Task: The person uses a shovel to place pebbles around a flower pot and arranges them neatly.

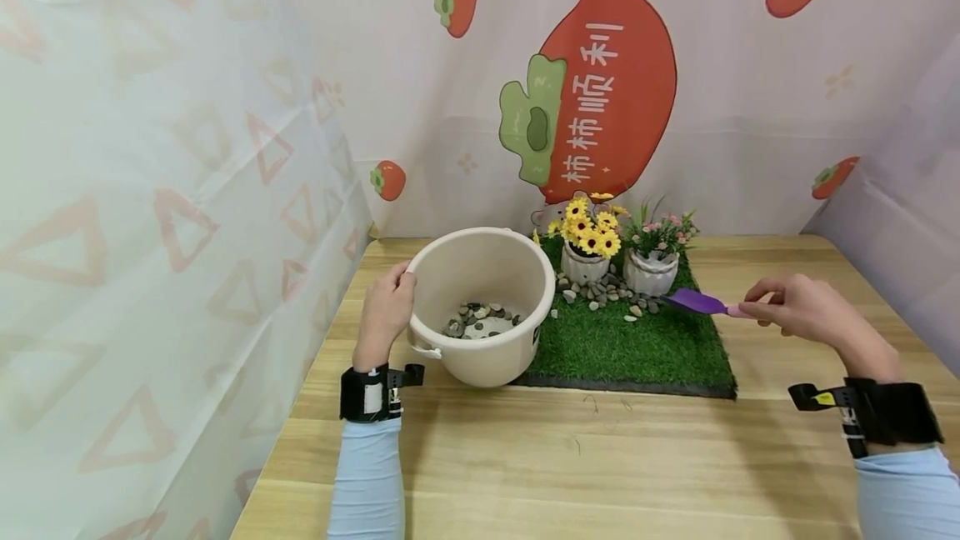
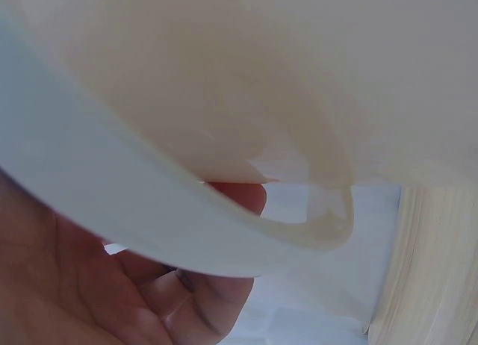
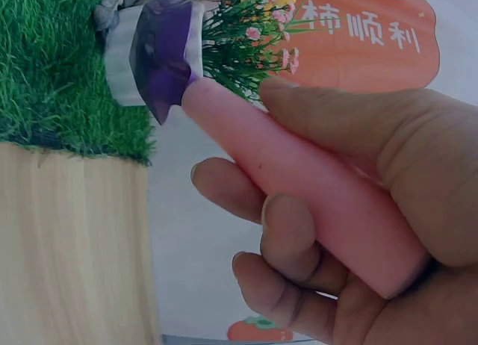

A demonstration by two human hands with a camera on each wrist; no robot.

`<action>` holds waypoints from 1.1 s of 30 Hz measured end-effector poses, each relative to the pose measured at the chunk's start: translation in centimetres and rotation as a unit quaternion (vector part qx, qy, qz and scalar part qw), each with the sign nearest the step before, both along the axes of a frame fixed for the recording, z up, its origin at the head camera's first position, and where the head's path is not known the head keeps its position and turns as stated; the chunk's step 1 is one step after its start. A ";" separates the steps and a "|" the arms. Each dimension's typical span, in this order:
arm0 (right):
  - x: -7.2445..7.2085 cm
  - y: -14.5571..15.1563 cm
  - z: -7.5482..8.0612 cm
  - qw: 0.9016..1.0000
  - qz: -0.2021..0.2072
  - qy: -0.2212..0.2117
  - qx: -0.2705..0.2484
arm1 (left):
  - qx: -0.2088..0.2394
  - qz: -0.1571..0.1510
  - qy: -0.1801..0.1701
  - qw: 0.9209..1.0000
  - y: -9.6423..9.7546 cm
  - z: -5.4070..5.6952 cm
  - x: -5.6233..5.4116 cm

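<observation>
My left hand [image 1: 386,311] grips the left rim of a cream plastic bucket [image 1: 487,365], which hides the left part of the turf mat. In the left wrist view, the fingers [image 2: 216,304] curl about the bucket's edge. Several grey and brown pebbles [image 1: 480,323] lie on the bucket's bottom. My right hand [image 1: 813,311] holds a small garden trowel [image 1: 696,301] by its pink handle [image 3: 299,188]. The trowel's purple blade [image 3: 163,57] reaches over the green turf mat [image 1: 637,357], close to the pebbles [image 1: 592,297] around the flower pots. Whether the blade carries any pebbles, I cannot tell.
A pot of yellow flowers [image 1: 585,267] and a pot of pink flowers [image 1: 651,273] stand on the back of the mat. Beneath everything is a wooden table [image 1: 525,457]. A printed cloth [image 1: 712,107] hangs behind and along both sides.
</observation>
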State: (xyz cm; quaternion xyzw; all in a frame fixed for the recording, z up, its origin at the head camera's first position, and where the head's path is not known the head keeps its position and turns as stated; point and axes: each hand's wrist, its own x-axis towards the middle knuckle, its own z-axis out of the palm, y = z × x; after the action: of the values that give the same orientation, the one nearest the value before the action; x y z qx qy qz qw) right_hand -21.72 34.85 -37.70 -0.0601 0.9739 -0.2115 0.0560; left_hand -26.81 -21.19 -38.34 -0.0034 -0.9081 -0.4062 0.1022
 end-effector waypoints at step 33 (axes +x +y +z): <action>2.8 3.0 -3.0 0.993 -0.058 0.080 -0.063 | -0.030 -0.014 -0.009 0.999 -0.2 -0.1 -0.4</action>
State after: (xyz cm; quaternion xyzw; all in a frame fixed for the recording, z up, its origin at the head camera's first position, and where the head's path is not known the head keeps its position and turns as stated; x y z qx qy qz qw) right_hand -18.89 37.83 -40.70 -0.0237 0.9620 -0.2695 -0.0383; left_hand -27.22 -21.37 -38.40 -0.0155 -0.9205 -0.3806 0.0877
